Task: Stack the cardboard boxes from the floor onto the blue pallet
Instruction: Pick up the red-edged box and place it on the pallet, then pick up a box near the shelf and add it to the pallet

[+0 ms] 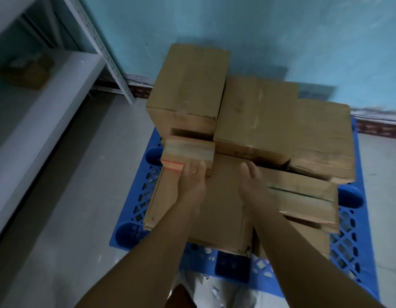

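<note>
A blue pallet (134, 205) is seen lying on a pale tiled floor (66, 218) close to a turquoise wall (259, 30). Its grid top is largely covered by cardboard boxes. A tall box (188, 90) is stacked at the back left, with a wide box (257, 116) just beside it on the right, and a further box (323, 138) is set at the far right. A large flat box (214, 205) is placed at the front, and a long box (303, 196) is laid at an angle on the right, resting over another box (308, 238) below it.

A small box (188, 152) with an orange strip along its near left edge is set on the far left corner of the large flat box, in front of the tall box. It is touched at its near edge by the left hand (192, 176); the fingers are reached forward against it, but whether they are curled round it cannot be told because of blur. The right hand (252, 181) is held over the large flat box, near the long box, with fingers relaxed and extended and nothing gripped.

A grey metal shelf (59, 90) is seen at the left, with a blurred brown box (26, 70) on it.
</note>
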`<state>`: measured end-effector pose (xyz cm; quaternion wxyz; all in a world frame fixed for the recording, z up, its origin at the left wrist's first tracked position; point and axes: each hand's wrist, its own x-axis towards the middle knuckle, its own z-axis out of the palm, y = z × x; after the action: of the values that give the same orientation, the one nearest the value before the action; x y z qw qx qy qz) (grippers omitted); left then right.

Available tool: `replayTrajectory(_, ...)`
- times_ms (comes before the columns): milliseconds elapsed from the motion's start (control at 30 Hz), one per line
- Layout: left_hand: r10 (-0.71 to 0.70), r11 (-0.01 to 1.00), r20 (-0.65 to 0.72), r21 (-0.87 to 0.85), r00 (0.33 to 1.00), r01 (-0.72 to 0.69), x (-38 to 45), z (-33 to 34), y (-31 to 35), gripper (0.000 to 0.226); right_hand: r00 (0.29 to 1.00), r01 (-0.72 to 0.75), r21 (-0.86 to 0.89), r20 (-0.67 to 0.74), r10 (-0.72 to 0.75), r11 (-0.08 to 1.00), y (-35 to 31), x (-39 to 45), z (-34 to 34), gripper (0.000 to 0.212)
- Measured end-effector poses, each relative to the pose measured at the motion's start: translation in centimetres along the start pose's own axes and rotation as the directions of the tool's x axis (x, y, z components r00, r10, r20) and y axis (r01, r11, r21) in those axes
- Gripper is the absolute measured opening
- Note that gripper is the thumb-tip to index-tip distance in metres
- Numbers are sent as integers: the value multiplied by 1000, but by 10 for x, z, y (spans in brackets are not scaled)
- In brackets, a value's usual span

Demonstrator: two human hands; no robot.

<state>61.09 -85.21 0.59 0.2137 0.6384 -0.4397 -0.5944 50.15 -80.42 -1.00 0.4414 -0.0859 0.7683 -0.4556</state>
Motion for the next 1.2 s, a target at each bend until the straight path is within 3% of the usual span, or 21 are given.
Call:
replayTrajectory(67, -1, 997, 10, -75, 1000, 2, -29, 14, 9, 59, 999, 49, -50, 14, -49, 998, -6, -20, -28, 53)
replayTrajectory(233, 47, 998, 93, -52, 995, -43, -85, 51, 24, 53, 992, 104, -35, -73, -106, 994, -9, -58, -98, 38)
replayTrajectory(367, 97, 995, 257, -39, 961, -90, -121, 82, 29, 39, 977, 31, 133, -215, -2, 991, -6, -80, -145, 47)
replayTrajectory(500, 111, 994, 398, -36, 911, -105, -147, 114, 27, 44, 941, 20, 294, -329, 81, 955, -4, -105, -186, 52)
replayTrajectory(567, 121, 990, 464, 5, 877, -140, -162, 129, 27, 27, 918, 40, 338, -383, 99, 940, -1, -122, -206, 55)
replayTrajectory(633, 102, 987, 506, 60, 857, -152, -178, 141, 24, 30, 886, 35, 386, -439, 150, 922, 5, -141, -221, 56)
replayTrajectory(733, 84, 964, 618, 147, 781, -220, -207, 154, 16, 43, 841, 70, 486, -499, 211, 871, 19, -171, -242, 55)
replayTrajectory(867, 122, 920, 776, 145, 618, -364, -251, 167, 3, 34, 756, 131, 549, -593, 275, 825, 45, -216, -269, 58)
replayTrajectory(933, 82, 910, 839, 157, 538, -383, -272, 175, -8, 51, 706, 185, 556, -649, 285, 810, 63, -236, -283, 56)
replayTrajectory(1000, 35, 888, 873, 195, 486, -416, -292, 187, -23, 63, 669, 214, 596, -667, 329, 774, 80, -259, -297, 56)
replayTrajectory(1200, -91, 787, 935, 278, 342, -551, -368, 220, -62, 65, 545, 319, 661, -714, 439, 679, 135, -321, -344, 58)
